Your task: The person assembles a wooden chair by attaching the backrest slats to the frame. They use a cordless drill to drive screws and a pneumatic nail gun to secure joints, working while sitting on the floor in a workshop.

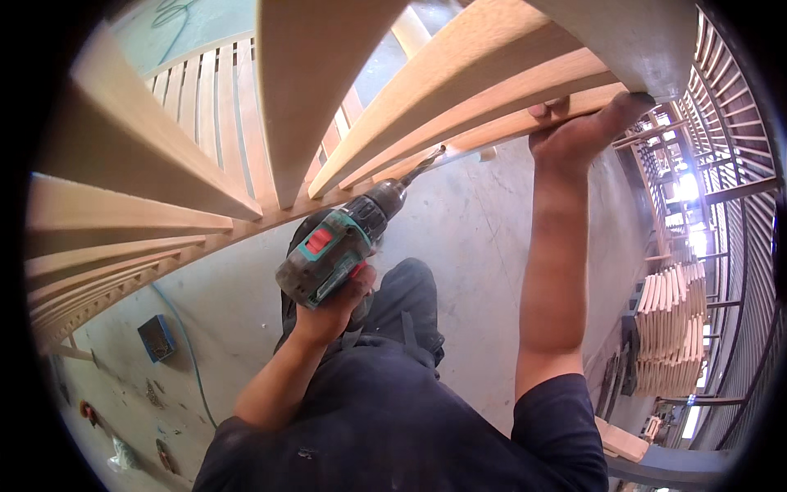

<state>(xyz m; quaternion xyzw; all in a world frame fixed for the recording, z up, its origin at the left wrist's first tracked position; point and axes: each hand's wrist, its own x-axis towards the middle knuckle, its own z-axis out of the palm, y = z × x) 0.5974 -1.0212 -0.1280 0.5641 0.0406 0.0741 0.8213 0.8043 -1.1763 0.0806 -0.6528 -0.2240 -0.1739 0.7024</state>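
Note:
My left hand [338, 305] is closed around the grip of a teal and black cordless drill [338, 242] with red parts. Its long bit [422, 166] points up and to the right, and the tip meets the side of a pale wooden rail [479, 131]. Whether the tip is inside the wood, I cannot tell. Farther right, my right hand [578, 135] wraps over the same rail near its end, beside a broad pale upright board [648, 41]. Several wooden slats [443, 61] rise from the rail and fan out across the upper part of the view.
A slatted wooden panel [217, 107] lies beyond the slats. On the floor at left are a blue-edged box [156, 338], a green hose [193, 353] and small loose items. Curved wooden pieces [672, 328] are stacked at right, near a ribbed metal wall [750, 262].

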